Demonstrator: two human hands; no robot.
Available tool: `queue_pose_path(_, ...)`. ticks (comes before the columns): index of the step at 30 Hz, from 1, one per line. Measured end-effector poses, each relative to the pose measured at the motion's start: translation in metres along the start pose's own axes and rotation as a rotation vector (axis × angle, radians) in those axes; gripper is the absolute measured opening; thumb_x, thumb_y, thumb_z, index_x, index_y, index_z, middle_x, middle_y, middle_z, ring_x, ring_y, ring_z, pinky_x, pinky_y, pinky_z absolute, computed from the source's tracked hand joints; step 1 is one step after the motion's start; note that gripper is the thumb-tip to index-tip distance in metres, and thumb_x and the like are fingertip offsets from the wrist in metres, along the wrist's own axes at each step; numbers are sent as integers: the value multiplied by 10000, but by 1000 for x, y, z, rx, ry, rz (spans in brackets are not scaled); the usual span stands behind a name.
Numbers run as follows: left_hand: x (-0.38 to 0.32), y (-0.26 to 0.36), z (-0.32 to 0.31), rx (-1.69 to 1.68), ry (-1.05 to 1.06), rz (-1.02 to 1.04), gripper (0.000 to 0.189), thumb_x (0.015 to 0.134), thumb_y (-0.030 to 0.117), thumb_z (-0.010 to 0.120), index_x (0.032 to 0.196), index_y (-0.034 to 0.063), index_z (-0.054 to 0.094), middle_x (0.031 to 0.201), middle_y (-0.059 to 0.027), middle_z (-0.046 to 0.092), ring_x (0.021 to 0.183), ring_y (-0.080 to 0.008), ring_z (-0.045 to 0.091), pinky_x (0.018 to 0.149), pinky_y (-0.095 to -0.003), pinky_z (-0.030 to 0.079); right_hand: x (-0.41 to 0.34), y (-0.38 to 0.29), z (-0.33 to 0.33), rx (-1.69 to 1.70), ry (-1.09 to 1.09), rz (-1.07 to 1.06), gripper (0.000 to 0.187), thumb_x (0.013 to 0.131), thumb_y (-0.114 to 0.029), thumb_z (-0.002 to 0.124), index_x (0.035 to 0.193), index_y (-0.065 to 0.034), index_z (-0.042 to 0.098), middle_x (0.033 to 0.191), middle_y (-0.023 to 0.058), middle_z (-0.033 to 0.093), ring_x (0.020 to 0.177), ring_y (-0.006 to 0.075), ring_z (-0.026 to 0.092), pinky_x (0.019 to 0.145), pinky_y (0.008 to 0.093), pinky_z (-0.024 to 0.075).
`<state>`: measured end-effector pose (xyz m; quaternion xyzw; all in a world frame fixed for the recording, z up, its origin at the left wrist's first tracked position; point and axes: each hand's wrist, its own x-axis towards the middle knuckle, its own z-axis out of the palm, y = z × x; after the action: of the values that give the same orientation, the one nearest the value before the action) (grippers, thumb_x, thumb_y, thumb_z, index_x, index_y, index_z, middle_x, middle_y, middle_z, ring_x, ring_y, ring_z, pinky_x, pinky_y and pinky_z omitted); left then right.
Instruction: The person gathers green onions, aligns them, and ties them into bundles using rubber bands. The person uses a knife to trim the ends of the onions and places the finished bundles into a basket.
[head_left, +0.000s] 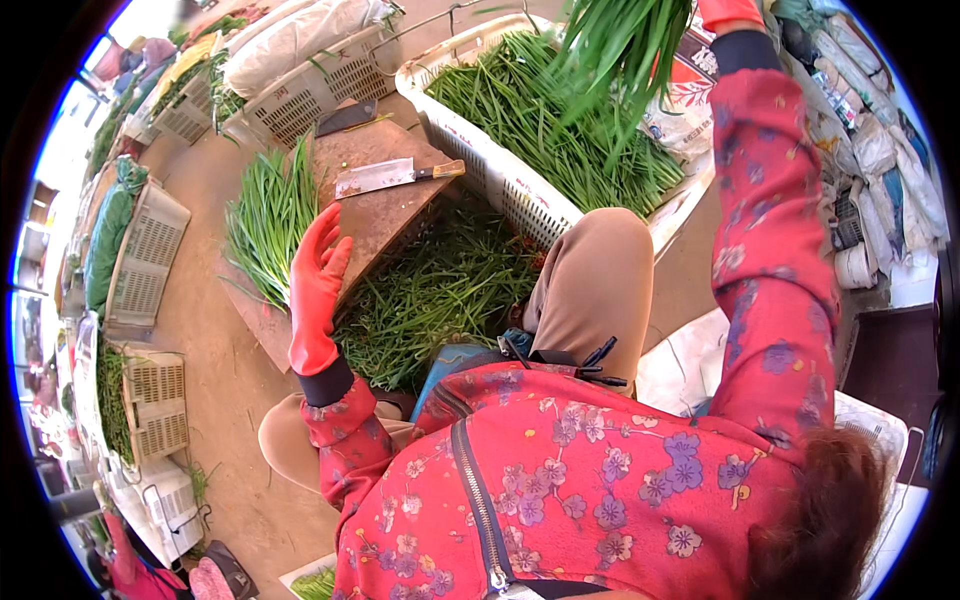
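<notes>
A red rubber glove covers each hand. My left hand (319, 289) rests beside the root end of a bunch of long green leaves (274, 217) on a brown board (390, 217); its thumb is apart from the fingers. At the top edge of the view, my right hand (731, 13) holds a second bunch of green leaves (626, 45) over a white plastic crate (499, 176) filled with similar leaves. Its fingers are partly cut off. A cleaver (379, 178) with a wood-and-black handle lies flat on the board, and a dark flat object (346, 118) lies at its far edge.
Loose leaf trimmings (442, 281) lie between the board and my knees. Another white crate (322, 82) with a wrapped bundle stands beyond the board. More crates (150, 255) line the left side, near a person in pink (135, 559). Sacks (877, 150) are piled at right.
</notes>
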<state>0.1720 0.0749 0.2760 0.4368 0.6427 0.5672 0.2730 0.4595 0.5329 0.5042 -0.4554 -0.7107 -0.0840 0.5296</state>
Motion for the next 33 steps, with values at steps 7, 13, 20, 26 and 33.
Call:
queue_pose_path(7, -7, 58, 52, -602, -436, -89, 569, 895, 291, 564, 1338, -14, 376, 1307, -174, 470, 1175, -265, 493, 986, -356, 387, 1, -18, -7, 229, 233, 34, 299, 702, -262, 750, 903, -66, 648, 805, 69, 659, 776, 149, 620, 698, 272, 486)
queue_pose_path(13, 43, 105, 139, -1106, -797, -106, 837, 851, 587, 468, 1386, -20, 257, 1361, -234, 374, 1243, -343, 407, 1007, -485, 362, -57, -75, -3, 890, 347, -203, 266, 695, -144, 756, 912, -50, 632, 791, 45, 663, 711, 139, 621, 651, 269, 492)
queue_pose_path(20, 65, 97, 125, -1504, -775, -64, 991, 688, 800, 444, 1276, 6, 368, 1226, -183, 439, 1101, -259, 466, 925, -471, 408, -226, -171, -62, 892, -53, -941, 259, 761, -166, 689, 992, -73, 616, 964, 72, 650, 919, 248, 625, 823, 391, 489)
queue_pose_path(26, 23, 41, 100, -1607, -242, -409, 655, 797, 634, 525, 1164, 94, 576, 1061, -120, 636, 898, -234, 621, 825, -410, 509, -321, -183, -68, 938, -304, -1242, 251, 739, -158, 594, 984, -101, 595, 1007, 59, 600, 983, 219, 576, 860, 377, 475)
queue_pose_path(33, 21, 12, 82, -1604, -330, -425, 485, 901, 438, 484, 1224, 82, 545, 1183, -118, 595, 1035, -251, 596, 930, -406, 461, -354, -188, -62, 1032, -347, -1429, 240, 776, -174, 569, 1005, -105, 597, 1027, 55, 600, 1021, 215, 564, 896, 365, 463)
